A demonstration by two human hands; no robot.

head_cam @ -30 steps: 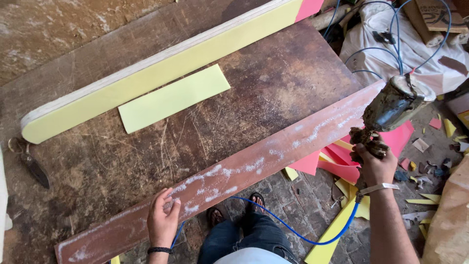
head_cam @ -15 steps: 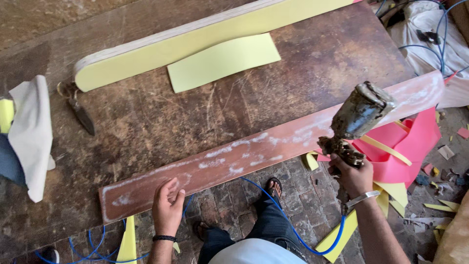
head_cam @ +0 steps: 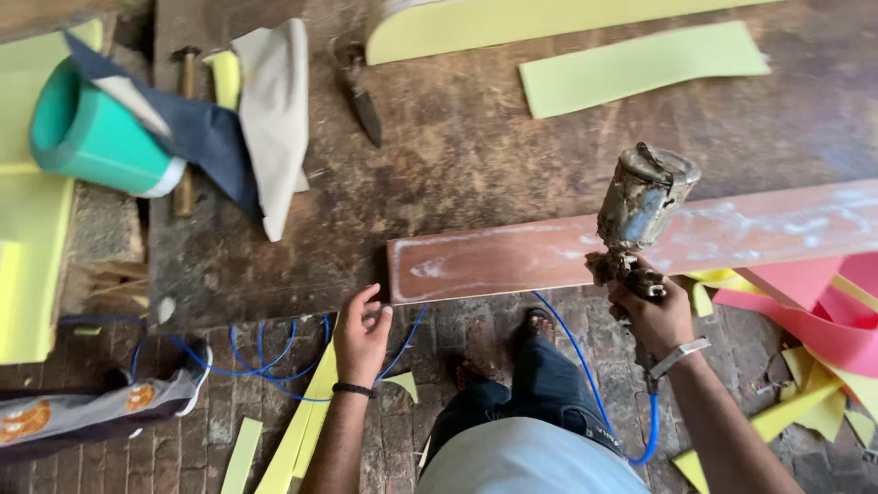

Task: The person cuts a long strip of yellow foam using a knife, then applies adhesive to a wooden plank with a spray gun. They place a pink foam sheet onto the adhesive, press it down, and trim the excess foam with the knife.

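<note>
At the far left of the frame lie flat yellow sheets [head_cam: 32, 265], smooth and matte, and above them one teal roll [head_cam: 96, 137], a cylinder with a pale rim. Just right of it sit one dark blue cloth [head_cam: 206, 137], one hammer with a wooden handle [head_cam: 186, 119], and one folded grey-white sheet [head_cam: 274, 119]. One dark, pointed metal blade [head_cam: 361, 96] rests on the scarred, stained wooden table [head_cam: 457, 155].

Lower down, the left hand [head_cam: 361, 334] hangs loosely open, fingers curled, holding nothing, just below the left end of one long reddish-brown board [head_cam: 512, 261], which is flat, straight-edged and smeared with whitish streaks. The board lies along the table's near edge, running to the right side of the frame. One thin blue hose [head_cam: 585, 366] loops over the brick floor beneath.

Right of centre, the right hand [head_cam: 654, 316] is wrapped tight around the grip of one spray gun [head_cam: 640, 206], a crusted, paint-caked metal tool with a rounded cup, held over the board. Across the top lie two pale yellow strips [head_cam: 640, 69]; pink and yellow offcuts [head_cam: 814, 329] litter the lower right.
</note>
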